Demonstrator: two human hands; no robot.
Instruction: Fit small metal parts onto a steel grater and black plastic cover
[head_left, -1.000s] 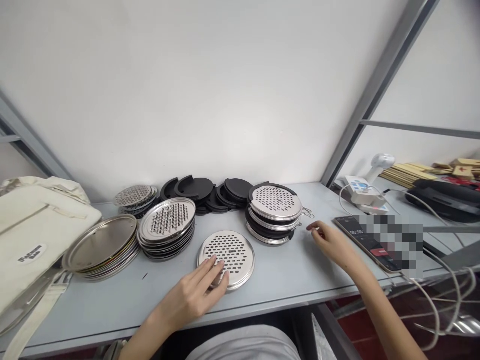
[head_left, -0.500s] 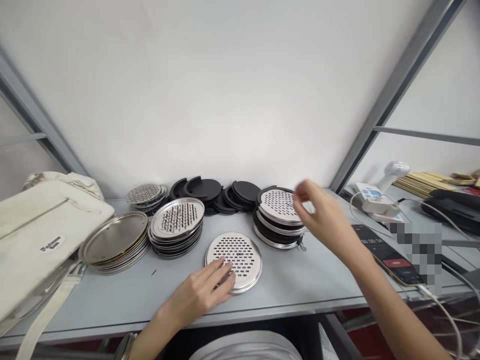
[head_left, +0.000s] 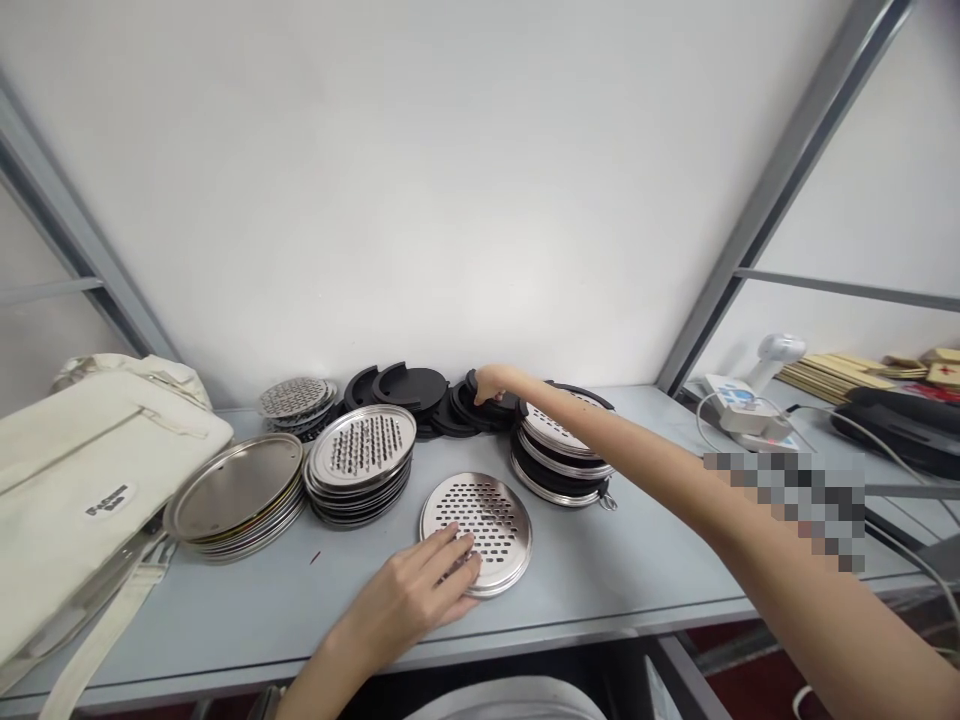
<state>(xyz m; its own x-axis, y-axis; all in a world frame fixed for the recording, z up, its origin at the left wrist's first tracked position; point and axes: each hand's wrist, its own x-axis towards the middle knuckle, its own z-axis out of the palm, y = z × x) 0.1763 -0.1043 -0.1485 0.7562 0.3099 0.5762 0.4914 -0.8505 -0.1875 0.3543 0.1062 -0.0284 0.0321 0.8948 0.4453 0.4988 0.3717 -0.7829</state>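
Observation:
My left hand (head_left: 427, 585) lies with fingers spread over the lower left of a round slotted metal grater disc (head_left: 480, 520) near the table's front. At the back, my right hand (head_left: 495, 384) reaches to the black round pieces (head_left: 461, 408); its fingers are bent at their top edge, and what they hold, if anything, is too small to tell. Right of the disc stands a stack of metal and black discs (head_left: 559, 465), partly behind my right forearm. On the left are a stack of grater discs (head_left: 364, 450) and a stack of plain metal lids (head_left: 238, 490).
A cream bag (head_left: 90, 480) with a strap leans at the left. Small perforated discs (head_left: 294, 398) lie at the back left. To the right are a white handheld device (head_left: 776, 355), cables, wooden pieces (head_left: 832, 380) and a black case (head_left: 900, 430). Metal frame posts flank the table.
My right hand has moved left from above the right-hand stack to the black pieces at the back. My left hand stays on the slotted disc. The view has shifted slightly.

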